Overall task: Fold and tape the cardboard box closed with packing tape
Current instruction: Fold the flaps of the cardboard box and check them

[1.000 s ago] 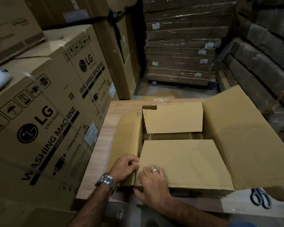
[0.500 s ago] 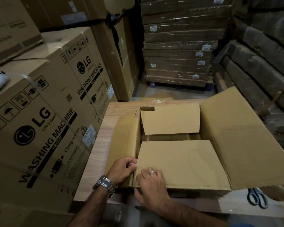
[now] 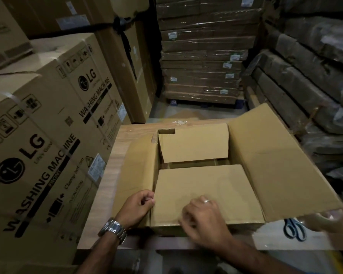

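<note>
An open cardboard box (image 3: 281,175) sits on a wooden table (image 3: 107,186). Its far flap (image 3: 194,143) and near flap (image 3: 202,186) are folded inward, with a gap between them. The left flap (image 3: 139,167) leans outward and the large right flap (image 3: 275,165) stands open. My left hand (image 3: 139,204) pinches the left flap's edge at the near left corner. My right hand (image 3: 202,218), slightly blurred, rests on the near flap with loosely bent fingers. No packing tape roll is in view.
Blue-handled scissors (image 3: 294,230) lie at the table's right, near another person's blurred hand (image 3: 325,220) by the right flap's corner. Tall washing machine cartons (image 3: 48,145) crowd the left. Wrapped pallets (image 3: 202,56) stand behind. A crumpled bit of clear tape (image 3: 179,122) lies beyond the box.
My right hand has slid to the right along the near flap, away from my left hand. My left hand stays at the near left corner. The flaps have not moved.
</note>
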`<action>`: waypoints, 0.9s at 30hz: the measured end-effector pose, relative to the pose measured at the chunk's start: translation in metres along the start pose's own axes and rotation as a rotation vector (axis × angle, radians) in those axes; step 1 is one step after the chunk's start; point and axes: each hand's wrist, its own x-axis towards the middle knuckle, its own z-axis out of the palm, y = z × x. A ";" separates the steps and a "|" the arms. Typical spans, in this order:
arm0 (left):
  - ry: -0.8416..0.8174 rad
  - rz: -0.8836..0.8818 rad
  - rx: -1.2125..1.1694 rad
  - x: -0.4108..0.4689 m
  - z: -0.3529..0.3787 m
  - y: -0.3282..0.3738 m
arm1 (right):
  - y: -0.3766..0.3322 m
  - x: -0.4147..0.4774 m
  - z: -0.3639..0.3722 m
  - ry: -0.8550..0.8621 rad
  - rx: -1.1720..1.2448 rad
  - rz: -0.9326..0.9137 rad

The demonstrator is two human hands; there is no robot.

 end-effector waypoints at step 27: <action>-0.046 -0.218 -0.278 -0.015 -0.005 0.026 | 0.154 -0.104 -0.075 0.055 -0.284 0.157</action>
